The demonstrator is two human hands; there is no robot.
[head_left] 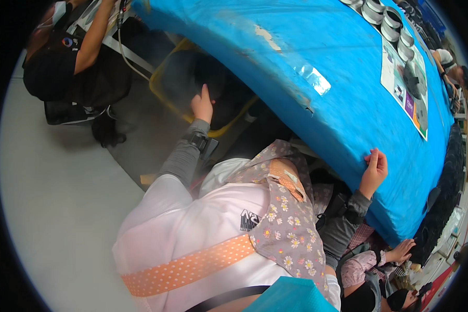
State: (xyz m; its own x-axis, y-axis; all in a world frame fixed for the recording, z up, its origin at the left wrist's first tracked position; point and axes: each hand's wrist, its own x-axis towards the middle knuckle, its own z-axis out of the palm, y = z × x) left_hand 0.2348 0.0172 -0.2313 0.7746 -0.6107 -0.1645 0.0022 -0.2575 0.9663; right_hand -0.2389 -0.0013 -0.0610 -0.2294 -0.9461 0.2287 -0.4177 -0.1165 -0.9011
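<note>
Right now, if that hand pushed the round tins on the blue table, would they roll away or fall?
The tins probably wouldn't roll: they seem to lie flat, in short stacks. A hard shove might topple a stack. The blue table cover looks smooth, so they would likely slide. The right hand grips the table's edge, far from them.

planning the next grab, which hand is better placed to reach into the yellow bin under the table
Left, probably. The left hand is already down at the yellow bin, over its dark contents. The right hand grips the blue table edge, well away from the bin.
</note>
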